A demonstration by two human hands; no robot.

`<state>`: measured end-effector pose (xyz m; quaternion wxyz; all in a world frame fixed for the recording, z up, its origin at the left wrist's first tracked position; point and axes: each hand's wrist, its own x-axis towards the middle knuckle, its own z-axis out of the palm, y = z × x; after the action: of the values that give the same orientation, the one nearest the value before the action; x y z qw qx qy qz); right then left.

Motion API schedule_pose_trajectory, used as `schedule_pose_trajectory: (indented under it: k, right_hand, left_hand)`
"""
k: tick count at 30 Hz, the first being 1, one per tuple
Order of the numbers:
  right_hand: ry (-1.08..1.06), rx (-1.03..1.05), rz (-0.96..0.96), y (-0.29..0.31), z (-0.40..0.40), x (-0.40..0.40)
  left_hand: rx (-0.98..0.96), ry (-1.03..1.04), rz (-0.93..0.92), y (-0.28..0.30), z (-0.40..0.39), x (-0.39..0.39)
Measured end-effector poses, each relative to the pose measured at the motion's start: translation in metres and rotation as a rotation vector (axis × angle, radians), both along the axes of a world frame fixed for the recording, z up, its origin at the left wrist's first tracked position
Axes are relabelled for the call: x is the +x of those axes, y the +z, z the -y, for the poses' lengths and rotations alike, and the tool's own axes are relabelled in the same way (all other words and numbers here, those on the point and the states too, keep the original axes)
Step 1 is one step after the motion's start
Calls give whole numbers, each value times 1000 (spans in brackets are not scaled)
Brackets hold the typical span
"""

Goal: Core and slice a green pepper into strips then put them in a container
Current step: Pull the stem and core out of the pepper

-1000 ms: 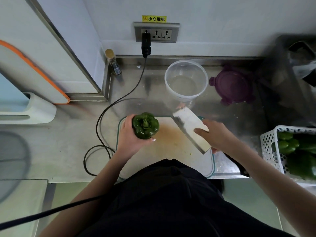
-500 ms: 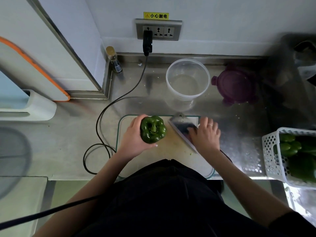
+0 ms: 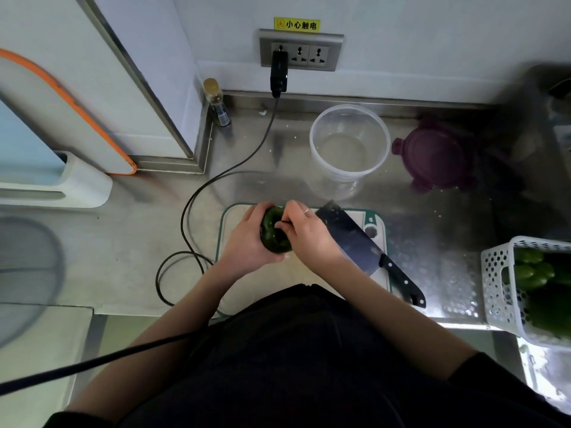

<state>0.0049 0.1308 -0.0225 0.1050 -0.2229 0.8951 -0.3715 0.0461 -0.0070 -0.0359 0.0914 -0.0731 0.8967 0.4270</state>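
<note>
A whole green pepper (image 3: 274,233) sits over the far left part of the cutting board (image 3: 378,225), cupped by the left hand (image 3: 247,242). The right hand (image 3: 309,234) curls its fingers at the stem end. The pepper is probably light, hollow, waxy and slippery, best held around its body. The cleaver (image 3: 360,245) lies along the board's right side; the clear container (image 3: 349,146) stands beyond the far edge.

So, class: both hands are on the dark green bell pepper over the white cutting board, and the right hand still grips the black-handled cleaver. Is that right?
Not quite. The head view shows the black-handled cleaver lying free on the white cutting board, beside the right hand. That hand's fingers work at the top of the dark green bell pepper, which the left hand holds.
</note>
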Motion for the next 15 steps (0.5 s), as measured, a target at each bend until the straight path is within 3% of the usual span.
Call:
schedule_pose_trajectory:
  k: [5,8,10,15]
  right_hand:
    - [-27,67,-61,1,-9,5]
    - [63,255,-145,5,-18,-1]
    - [143,375,-97,10,-19,-8]
    - [212,297,-65,8,-16,-16]
  left_hand:
    - [-43,-73,11,-1,1,-4]
    - [-61,-84,-14,-2,0,-6]
    - [-95,-102,-26,-3,-1,-8]
    - [-136,-107,-72,-4,-4,-10]
